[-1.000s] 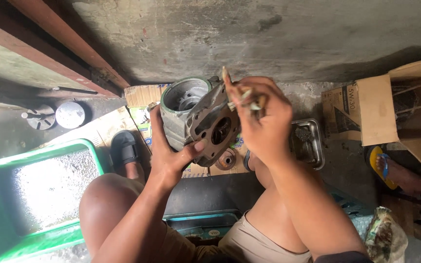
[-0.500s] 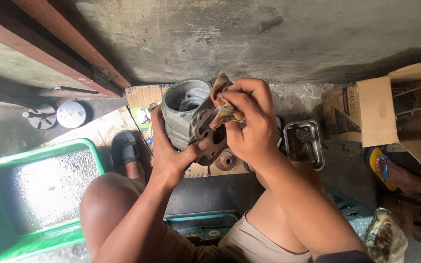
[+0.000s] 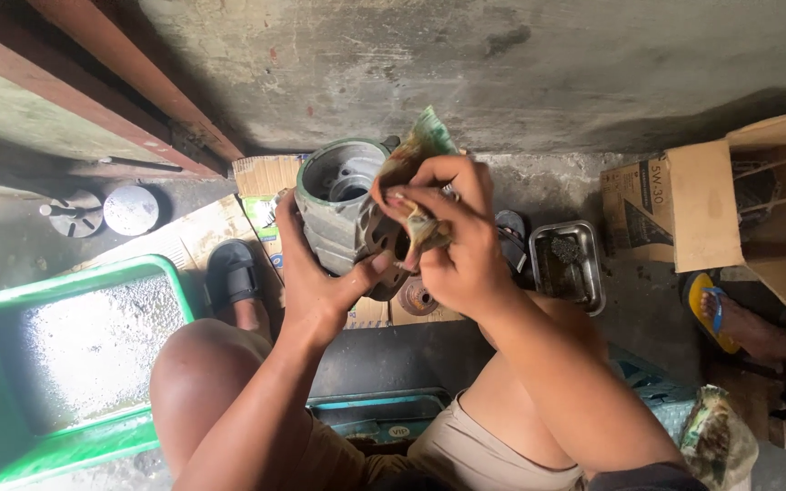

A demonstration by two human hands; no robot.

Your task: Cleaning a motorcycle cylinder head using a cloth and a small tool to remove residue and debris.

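Knees frame the work, bent up on either side of the forearms. Left hand [image 3: 320,282] cups the grey cast-metal cylindrical housing [image 3: 334,205] from below, fingers wrapped around its ribbed wall and thumb against the dark end plate, apparently to steady it at chest height. Right hand [image 3: 452,241] has its fingers pinched together on a crumpled greenish rag [image 3: 416,150], pressing it against the housing's face as if wiping. Beyond the fingertips sit a rectangular steel tray [image 3: 568,264] and flattened cardboard [image 3: 261,177]; left of them lies a green plastic tub [image 3: 11,295].
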